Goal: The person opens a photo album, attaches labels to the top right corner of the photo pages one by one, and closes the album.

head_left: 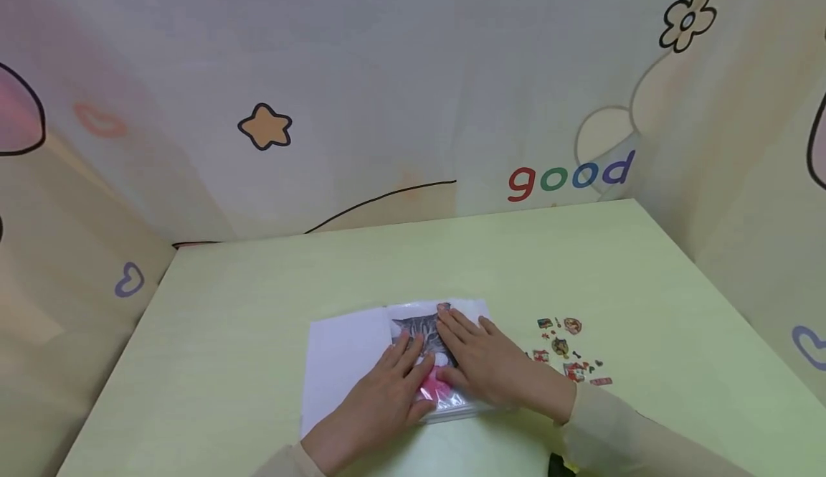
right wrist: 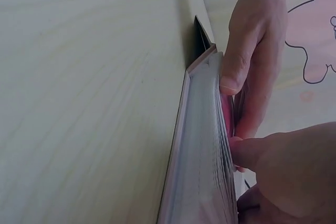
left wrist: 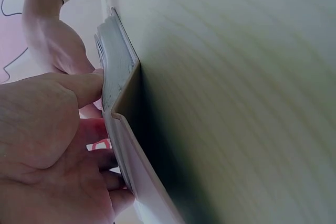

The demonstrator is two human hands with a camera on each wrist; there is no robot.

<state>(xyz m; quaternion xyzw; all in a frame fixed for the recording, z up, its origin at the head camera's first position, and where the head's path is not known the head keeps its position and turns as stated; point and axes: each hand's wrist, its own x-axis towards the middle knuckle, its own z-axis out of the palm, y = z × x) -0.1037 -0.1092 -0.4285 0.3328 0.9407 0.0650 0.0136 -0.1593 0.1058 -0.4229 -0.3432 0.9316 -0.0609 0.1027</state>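
A thick album (head_left: 342, 359) lies spread on the table, with a plain white page at left. On its right side a glossy clear sleeve covers a picture (head_left: 422, 326) of a grey striped cat with something pink below. My left hand (head_left: 387, 394) rests on the lower left of this picture, fingers extended. My right hand (head_left: 487, 362) lies across its right part, fingers straight and pointing up and left. Both wrist views catch the album from its edge, where a stack of page edges (right wrist: 202, 129) shows. Both thumbs touch the top page. Part of the picture is hidden under the hands.
Several small colourful sticker-like pieces (head_left: 572, 371) are scattered right of the album. A black object (head_left: 556, 465) pokes out beside the right sleeve at the table's near side. The pale wood-grain table (head_left: 258, 283) meets a printed cloth backdrop (head_left: 387, 104) behind and at both sides.
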